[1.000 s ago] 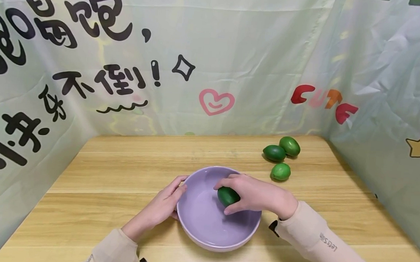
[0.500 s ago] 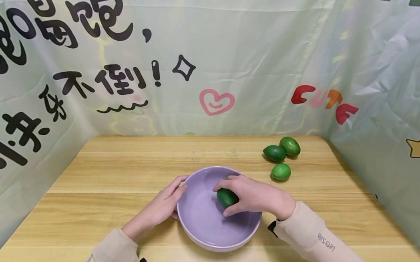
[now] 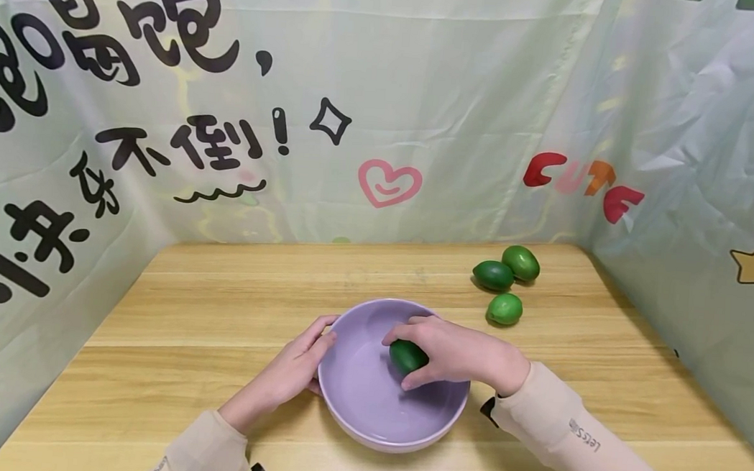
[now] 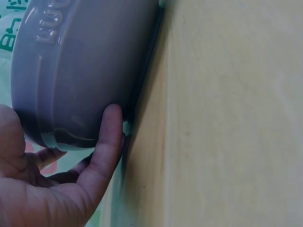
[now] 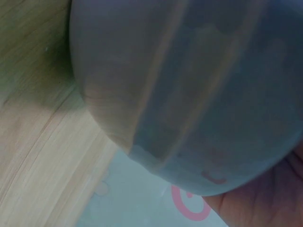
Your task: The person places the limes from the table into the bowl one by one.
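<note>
Right fingers [image 3: 406,330] wide around green fruit [image 3: 407,356]

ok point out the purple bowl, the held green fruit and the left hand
Purple bowl [image 3: 370,399]: head view, bare inner bottom.
Held green fruit [image 3: 407,356]: head view, its uncovered side.
Left hand [image 3: 289,368]: head view, back of the hand.

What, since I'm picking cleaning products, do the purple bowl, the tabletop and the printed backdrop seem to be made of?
Purple bowl: probably glazed ceramic, glossy; bright highlights line its rim, though plastic is possible.
Tabletop: wood or wood-look laminate, smooth with a slight sheen; grain and lengthwise seams show.
Printed backdrop: likely thin fabric, faintly shiny; it hangs in soft creases.
</note>
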### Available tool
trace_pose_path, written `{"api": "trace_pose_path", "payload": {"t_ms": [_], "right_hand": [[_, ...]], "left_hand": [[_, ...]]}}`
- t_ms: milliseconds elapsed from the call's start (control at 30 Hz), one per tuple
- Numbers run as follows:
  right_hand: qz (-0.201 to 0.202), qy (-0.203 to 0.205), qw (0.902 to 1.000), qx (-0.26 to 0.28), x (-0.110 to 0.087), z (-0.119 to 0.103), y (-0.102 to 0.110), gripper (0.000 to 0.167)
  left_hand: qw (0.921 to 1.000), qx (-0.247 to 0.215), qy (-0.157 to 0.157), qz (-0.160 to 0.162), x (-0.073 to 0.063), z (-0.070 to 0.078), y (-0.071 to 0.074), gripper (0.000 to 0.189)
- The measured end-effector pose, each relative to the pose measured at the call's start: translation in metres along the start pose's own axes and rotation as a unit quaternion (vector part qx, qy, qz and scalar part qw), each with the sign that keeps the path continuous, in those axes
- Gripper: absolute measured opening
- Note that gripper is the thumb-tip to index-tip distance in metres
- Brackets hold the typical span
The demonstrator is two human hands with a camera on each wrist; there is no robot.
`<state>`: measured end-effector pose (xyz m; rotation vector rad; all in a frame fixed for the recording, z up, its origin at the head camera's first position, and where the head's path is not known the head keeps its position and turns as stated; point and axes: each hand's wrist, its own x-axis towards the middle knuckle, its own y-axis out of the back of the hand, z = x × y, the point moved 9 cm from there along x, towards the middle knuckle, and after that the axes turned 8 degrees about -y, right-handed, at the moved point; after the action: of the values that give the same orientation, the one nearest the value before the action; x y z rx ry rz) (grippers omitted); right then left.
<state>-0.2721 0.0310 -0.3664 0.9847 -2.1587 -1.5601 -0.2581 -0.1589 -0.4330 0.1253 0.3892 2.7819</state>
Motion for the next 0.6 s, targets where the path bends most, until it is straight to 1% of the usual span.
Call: {"api": "trace_pose_path", "payload": {"t_ms": [200,600], "right_hand": [[-0.003,-0.003,1.0,-0.004,0.0006,-0.0003,-0.0003,0.059],[-0.006,-0.002,1.0,-0.004,0.0024,0.0,-0.0031,0.06]], "left_hand": [[0.9999,0.009,0.002,0.005,-0.0002,0.0011,0.0006,0.04],[1.0,0.006,-0.001,0.003,-0.0003,0.0013,0.001,0.04]]}}
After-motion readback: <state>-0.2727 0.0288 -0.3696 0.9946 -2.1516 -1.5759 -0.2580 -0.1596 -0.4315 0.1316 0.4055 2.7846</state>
